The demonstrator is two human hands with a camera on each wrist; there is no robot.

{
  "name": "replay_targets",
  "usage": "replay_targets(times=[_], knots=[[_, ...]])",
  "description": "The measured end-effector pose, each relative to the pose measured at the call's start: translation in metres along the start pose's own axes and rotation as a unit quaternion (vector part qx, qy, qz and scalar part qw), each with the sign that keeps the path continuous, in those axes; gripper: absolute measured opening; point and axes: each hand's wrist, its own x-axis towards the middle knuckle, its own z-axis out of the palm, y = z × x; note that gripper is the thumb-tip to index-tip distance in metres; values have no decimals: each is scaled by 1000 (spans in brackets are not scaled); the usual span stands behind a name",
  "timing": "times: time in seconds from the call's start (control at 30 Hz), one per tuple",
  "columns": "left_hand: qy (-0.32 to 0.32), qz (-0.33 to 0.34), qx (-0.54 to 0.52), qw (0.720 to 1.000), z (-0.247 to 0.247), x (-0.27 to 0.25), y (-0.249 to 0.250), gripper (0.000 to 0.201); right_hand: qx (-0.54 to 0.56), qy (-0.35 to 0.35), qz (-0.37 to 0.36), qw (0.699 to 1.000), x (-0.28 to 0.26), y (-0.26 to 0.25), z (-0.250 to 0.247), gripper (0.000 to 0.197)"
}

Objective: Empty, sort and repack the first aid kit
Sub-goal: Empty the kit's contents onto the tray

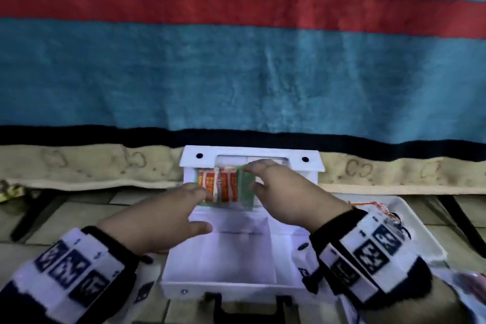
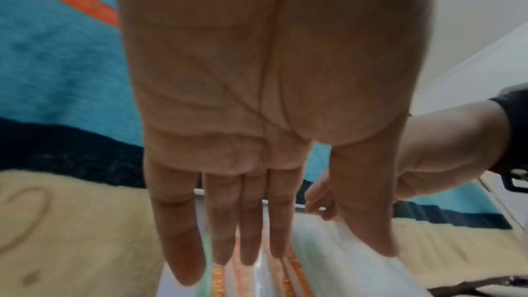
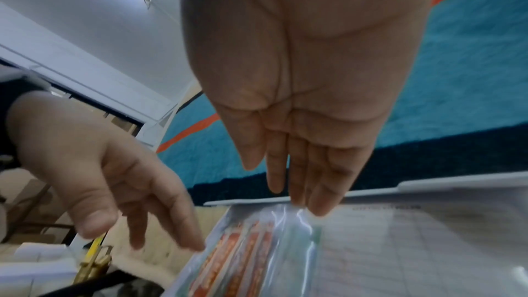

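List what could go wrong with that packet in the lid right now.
Both hands, left hand and right hand, lie flat-fingered on the red and green packet without gripping it, so it may slide down the upright lid into the box. The packet's glossy wrap looks slippery.

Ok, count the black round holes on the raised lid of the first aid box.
2 on the open lid: one hole near its left corner, one near its right corner. The right hand covers part of the lid, so more could be hidden.
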Motion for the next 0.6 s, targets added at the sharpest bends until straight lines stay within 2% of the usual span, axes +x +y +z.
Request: replay_targets(times=[0.13,0.23,0.33,0.47,0.6], knots=[[93,29,-59,994,-7,6,-9,67,-9,5,-11,1000,20,-4,17,48],[145,48,-94,984,-8,14,-16,63,-33,60,0,998,30,-5,22,46],[189,65,-84,976,-9,25,-24,52,-23,100,32,994,38,-10,18,43],[212,56,-64,973,-15,41,-25,28,-29,103,35,994,42,-19,12,20],[190,30,-36,981,-13,53,-20,13,-126,98,20,987,44,-23,17,17]])
